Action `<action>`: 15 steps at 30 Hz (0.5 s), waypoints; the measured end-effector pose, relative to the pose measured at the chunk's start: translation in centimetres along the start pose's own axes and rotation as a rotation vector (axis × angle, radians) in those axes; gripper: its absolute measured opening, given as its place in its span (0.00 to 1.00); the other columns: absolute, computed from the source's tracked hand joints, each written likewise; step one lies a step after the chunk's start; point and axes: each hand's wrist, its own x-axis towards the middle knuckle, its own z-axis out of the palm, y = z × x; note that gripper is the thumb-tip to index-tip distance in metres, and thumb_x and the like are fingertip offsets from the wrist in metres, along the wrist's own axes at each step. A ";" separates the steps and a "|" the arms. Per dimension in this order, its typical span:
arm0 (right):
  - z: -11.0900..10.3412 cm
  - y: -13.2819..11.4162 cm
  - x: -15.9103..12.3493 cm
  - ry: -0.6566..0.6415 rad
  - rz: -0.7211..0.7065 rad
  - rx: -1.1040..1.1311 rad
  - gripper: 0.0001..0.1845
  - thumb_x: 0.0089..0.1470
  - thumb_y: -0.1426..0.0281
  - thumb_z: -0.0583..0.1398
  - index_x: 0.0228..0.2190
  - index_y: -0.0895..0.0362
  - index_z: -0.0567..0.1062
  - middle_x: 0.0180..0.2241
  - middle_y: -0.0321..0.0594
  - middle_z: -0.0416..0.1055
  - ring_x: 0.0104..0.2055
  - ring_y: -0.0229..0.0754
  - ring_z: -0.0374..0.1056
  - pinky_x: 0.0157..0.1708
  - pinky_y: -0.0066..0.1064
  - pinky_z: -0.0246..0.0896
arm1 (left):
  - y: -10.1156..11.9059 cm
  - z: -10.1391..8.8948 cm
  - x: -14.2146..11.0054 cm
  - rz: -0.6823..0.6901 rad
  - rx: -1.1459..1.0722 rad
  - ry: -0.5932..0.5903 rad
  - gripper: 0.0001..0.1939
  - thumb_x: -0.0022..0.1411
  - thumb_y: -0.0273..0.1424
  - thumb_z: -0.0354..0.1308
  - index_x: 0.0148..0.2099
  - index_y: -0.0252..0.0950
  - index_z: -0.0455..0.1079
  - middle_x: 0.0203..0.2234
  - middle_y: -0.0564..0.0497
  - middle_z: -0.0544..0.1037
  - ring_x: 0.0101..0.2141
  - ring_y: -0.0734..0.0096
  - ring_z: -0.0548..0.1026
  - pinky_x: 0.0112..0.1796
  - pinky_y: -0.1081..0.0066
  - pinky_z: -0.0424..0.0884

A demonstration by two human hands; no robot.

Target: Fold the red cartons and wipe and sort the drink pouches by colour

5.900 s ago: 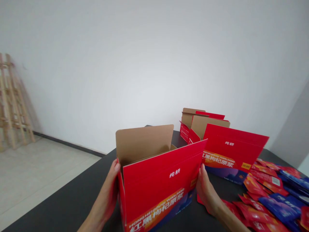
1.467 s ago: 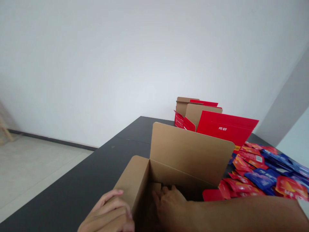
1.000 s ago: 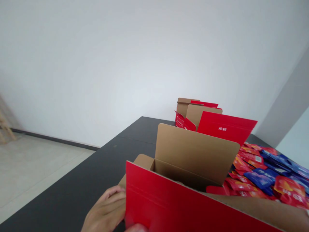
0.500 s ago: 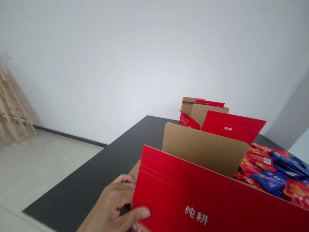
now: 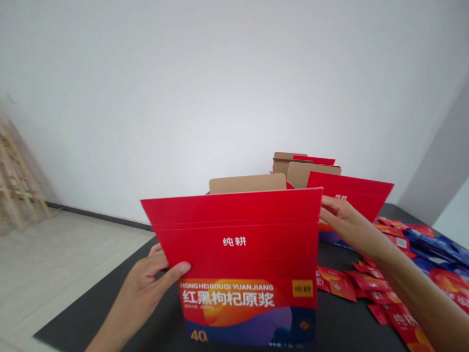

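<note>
Standing at far left is a wooden rack, cut off by the edge, with pale floor in front of it. Moving right, the left hand has the red box by its left side: thumb pressed flat on the front, the other fingers curled behind, mostly out of sight. And there's the red box itself, front and centre over the black table, upright with its front flap raised and its brown back flap peeking over. Plenty to read here! White 纯耕 up top, then HONGHEIGOUQI YUANJIANG, big 红黑枸杞原浆 beneath, a gold patch at right, and a gold 40 at lower left. The tiny lines are too blurred to make out, and the low camera view hides the inside.

Behind it come the far boxes, flaps up, bodies largely covered. Across to the right hand, at the upper right edge of the red box; its fingertips vanish behind the panel, so whether they grip, nobody can tell. It partly masks the 纯耕 on the second box. Finishing far right: red pouches, one reading 纯耕, and blue pouches, the heap partly blocked by the forearm.
</note>
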 end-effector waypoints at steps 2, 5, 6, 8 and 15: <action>0.6 2.8 -2.3 0.003 0.170 0.149 0.24 0.64 0.56 0.52 0.57 0.52 0.69 0.53 0.46 0.71 0.53 0.47 0.69 0.52 0.42 0.65 | -1.5 0.0 0.4 -0.024 -0.001 0.018 0.15 0.61 0.41 0.60 0.49 0.46 0.78 0.48 0.52 0.81 0.47 0.58 0.77 0.46 0.66 0.74; 2.8 6.4 -5.8 -0.184 0.276 0.374 0.33 0.62 0.56 0.55 0.65 0.45 0.54 0.60 0.46 0.62 0.58 0.49 0.65 0.53 0.45 0.65 | -2.5 0.4 1.2 0.035 0.086 -0.019 0.13 0.61 0.40 0.60 0.46 0.46 0.79 0.47 0.53 0.81 0.47 0.58 0.76 0.49 0.64 0.72; 3.8 7.3 -6.5 -0.252 0.272 0.384 0.38 0.59 0.58 0.60 0.66 0.43 0.51 0.62 0.46 0.61 0.60 0.50 0.63 0.54 0.44 0.65 | -2.6 0.6 1.7 0.068 0.125 -0.040 0.13 0.61 0.40 0.60 0.46 0.47 0.79 0.47 0.53 0.81 0.48 0.57 0.75 0.52 0.62 0.70; 5.8 8.5 -6.8 -0.291 0.252 0.325 0.47 0.52 0.61 0.66 0.66 0.44 0.50 0.63 0.46 0.60 0.60 0.52 0.63 0.53 0.43 0.65 | -2.7 0.9 2.8 0.127 0.189 -0.072 0.13 0.62 0.39 0.58 0.47 0.48 0.79 0.46 0.53 0.82 0.50 0.57 0.74 0.56 0.59 0.65; 9.9 11.6 0.2 -0.020 0.068 -0.105 0.52 0.48 0.66 0.66 0.67 0.51 0.45 0.64 0.49 0.55 0.66 0.56 0.51 0.61 0.53 0.51 | -5.8 0.8 9.8 0.055 0.021 -0.068 0.17 0.60 0.44 0.59 0.47 0.42 0.79 0.51 0.49 0.79 0.51 0.55 0.74 0.52 0.60 0.70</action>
